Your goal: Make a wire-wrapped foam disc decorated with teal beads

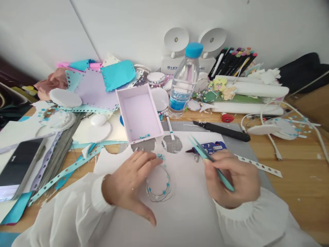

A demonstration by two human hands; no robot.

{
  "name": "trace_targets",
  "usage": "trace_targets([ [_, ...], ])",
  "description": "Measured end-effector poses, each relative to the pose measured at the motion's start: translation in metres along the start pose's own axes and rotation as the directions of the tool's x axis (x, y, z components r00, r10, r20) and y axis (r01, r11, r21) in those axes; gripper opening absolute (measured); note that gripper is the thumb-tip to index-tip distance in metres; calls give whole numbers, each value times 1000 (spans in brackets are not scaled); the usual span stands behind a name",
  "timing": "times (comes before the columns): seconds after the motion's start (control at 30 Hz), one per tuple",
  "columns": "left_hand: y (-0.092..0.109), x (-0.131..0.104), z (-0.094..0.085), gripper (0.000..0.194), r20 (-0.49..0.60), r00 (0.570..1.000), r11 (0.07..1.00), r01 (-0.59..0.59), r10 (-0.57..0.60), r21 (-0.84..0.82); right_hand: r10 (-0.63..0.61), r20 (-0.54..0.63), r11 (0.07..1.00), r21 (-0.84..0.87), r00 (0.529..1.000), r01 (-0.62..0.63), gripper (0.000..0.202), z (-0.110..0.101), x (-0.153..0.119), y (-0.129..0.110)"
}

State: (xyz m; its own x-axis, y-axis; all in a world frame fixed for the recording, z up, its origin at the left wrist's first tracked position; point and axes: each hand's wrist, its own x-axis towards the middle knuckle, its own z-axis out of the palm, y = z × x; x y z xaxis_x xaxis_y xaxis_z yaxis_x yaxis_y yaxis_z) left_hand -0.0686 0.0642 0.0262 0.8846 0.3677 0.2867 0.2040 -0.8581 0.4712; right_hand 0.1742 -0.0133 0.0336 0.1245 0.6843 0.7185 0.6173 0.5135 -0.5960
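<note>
My right hand (pixel 232 178) grips a pair of teal tweezers (pixel 212 158), their tips pointing up and to the left over the white sheet. Fingers apart, my left hand (pixel 135 181) hovers at or rests on the sheet beside a thin wire ring (pixel 157 199) dotted with small blue pieces. Whether its fingertips touch the ring I cannot tell. Small blue bits (pixel 160 157) lie just above the ring, near the left fingertips. The white paper sheet (pixel 190 206) under both hands has round cut-outs along its upper edge.
A pale lilac box (pixel 122 115) with blue bits inside stands beyond my left hand. Behind are a water bottle (pixel 183 82) and several markers (pixel 233 61). A black craft knife (pixel 223 131) and a blue-patterned tube (pixel 213 147) lie near the tweezers. A phone (pixel 22 168) lies left.
</note>
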Motion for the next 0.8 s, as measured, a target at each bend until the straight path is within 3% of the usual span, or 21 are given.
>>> trace_targets([
  [0.17,-3,-2,-1,66,104,992,995,62,-70,78,49,-157,999,-12,986,-52,20,1,-2,-1],
  [0.43,-19,-6,-21,56,191,980,995,77,-63,-69,83,-82,995,70,993,-77,20,2,3,-7],
  [0.53,-22,-7,-20,53,213,974,990,99,-76,-100,94,43,990,102,995,-98,23,3,1,-6],
  [0.67,-22,-6,-21,54,227,970,986,117,-88,-117,-7,239,989,147,971,-29,29,4,-3,-1],
  [0.8,-18,-4,-25,57,256,964,985,114,-77,-131,-67,429,985,171,901,-8,27,10,-8,2],
])
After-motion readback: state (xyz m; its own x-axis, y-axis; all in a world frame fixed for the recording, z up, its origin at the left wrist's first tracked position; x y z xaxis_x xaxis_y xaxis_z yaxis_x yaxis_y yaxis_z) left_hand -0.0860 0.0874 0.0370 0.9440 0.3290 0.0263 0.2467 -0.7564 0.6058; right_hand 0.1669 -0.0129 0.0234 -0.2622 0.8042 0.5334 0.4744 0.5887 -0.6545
